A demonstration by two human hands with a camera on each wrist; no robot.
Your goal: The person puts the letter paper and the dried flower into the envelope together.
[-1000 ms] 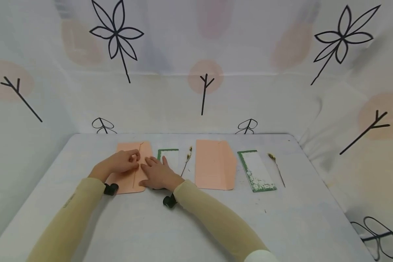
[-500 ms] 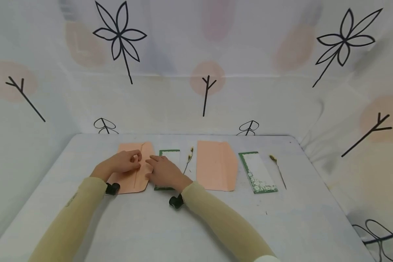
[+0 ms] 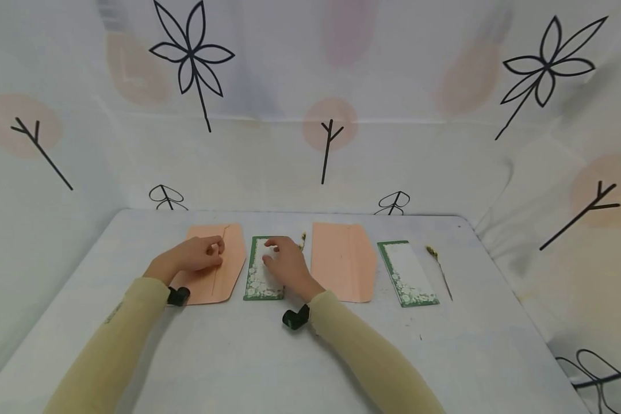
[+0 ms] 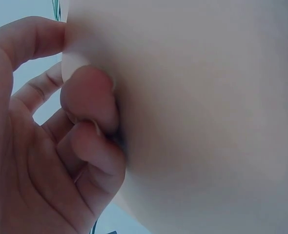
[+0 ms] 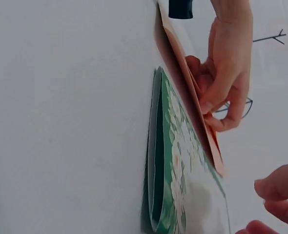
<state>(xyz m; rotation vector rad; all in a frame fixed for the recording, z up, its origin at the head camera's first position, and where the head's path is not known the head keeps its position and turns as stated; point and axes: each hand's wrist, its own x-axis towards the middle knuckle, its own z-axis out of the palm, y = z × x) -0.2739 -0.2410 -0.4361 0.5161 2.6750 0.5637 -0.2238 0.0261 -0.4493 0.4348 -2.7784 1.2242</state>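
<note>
My left hand (image 3: 199,255) is over the peach envelope (image 3: 233,275) at the left, thumb and fingers bent at its flap seam. In the left wrist view the pale paper (image 4: 197,97) fills the right side, and some fingertips pass behind its edge; the hand pinches the envelope there. My right hand (image 3: 290,264) hovers over the folded green-bordered card (image 3: 259,282), fingers loosely bent and holding nothing. The right wrist view shows this card (image 5: 183,165) slightly agape at its near edge. Behind the right hand a dried flower (image 3: 303,238) is mostly hidden.
To the right lie a second peach envelope (image 3: 336,261), another green-bordered card (image 3: 407,273) and a dried flower stem (image 3: 440,270). All rest on a white-covered table (image 3: 259,368), with a printed cloth (image 3: 259,161) standing behind it.
My right hand has left the left envelope's right edge and moved right, over the card, which shows more now. The left hand stays at the envelope.
</note>
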